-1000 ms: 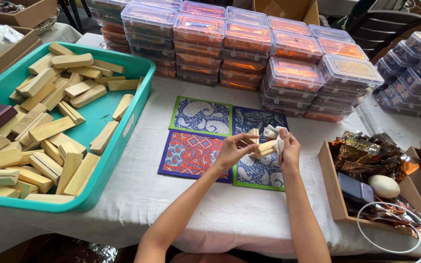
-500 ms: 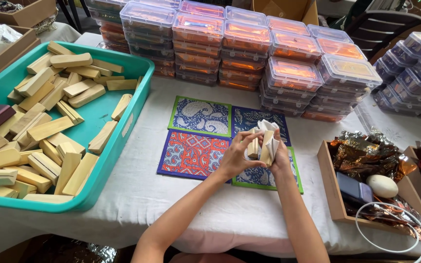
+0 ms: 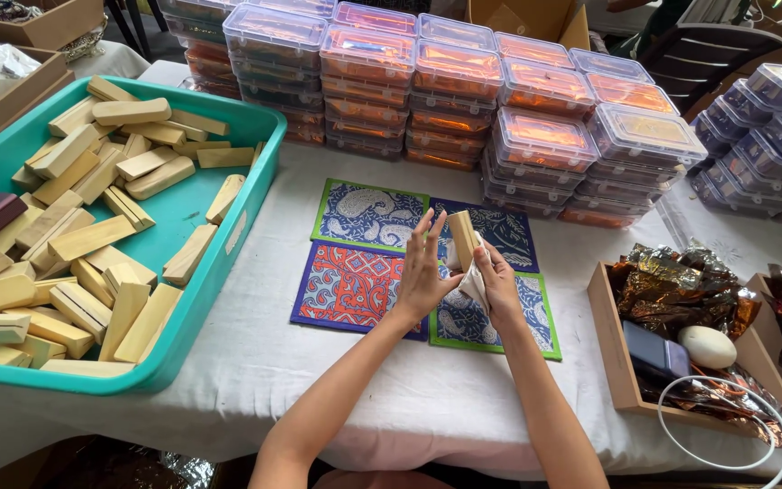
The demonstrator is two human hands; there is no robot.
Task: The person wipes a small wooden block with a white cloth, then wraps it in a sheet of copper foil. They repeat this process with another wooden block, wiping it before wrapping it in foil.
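A: Both hands meet above the four patterned mats point(image 3: 355, 290). The left hand point(image 3: 423, 272) presses its open palm and fingers against the wooden block point(image 3: 463, 237); the right hand point(image 3: 498, 282) is closed on a white cloth point(image 3: 475, 282) under the block's lower end.

B: So the block is upright, over the mats, between the two hands?

A: Yes. The left palm is flat, so I judge the hold loose. If the cloth slides, the block could drop onto the mats.

B: And farther out from the mats?

A: The teal tray point(image 3: 228, 263) of blocks sits left of them, the stacked plastic boxes point(image 3: 536, 145) behind. A bounce might roll the block off the counter point(image 3: 255, 362).
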